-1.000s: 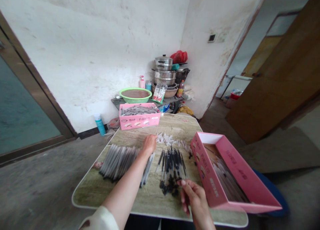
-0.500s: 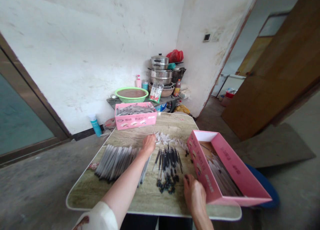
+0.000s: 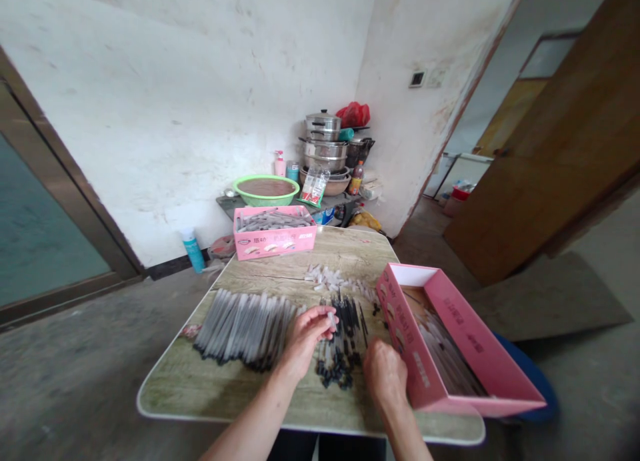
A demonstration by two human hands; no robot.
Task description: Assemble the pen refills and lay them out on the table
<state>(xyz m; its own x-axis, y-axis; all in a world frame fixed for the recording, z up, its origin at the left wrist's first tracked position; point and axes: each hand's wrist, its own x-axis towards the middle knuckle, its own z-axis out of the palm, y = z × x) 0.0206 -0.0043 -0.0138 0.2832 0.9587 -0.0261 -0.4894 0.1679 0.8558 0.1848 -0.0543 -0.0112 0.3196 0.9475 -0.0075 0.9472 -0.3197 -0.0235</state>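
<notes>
My left hand (image 3: 306, 337) is closed, pinching a small whitish, translucent piece (image 3: 332, 319) between thumb and fingers. It hovers over the edge of a pile of dark pen refills (image 3: 345, 321) whose lower ends carry black bits. My right hand (image 3: 385, 373) is curled shut beside these refills, close to the pink box on the right; whatever its fingers might hold is hidden. To the left lies a row of clear pen barrels (image 3: 245, 327) with black lower ends. Beyond the refills, small whitish pieces (image 3: 327, 277) lie scattered in a heap.
An open pink box (image 3: 407, 347) with long pale pieces inside stands at the table's right edge. Another pink box (image 3: 275, 243), full of pens, sits at the far left. Behind are a green basin (image 3: 265, 199) and stacked steel pots (image 3: 325, 153).
My left hand has drawn back from the whitish heap toward me and right, now with a small piece in its fingers. My right hand has shifted only slightly and is turned more knuckles-up.
</notes>
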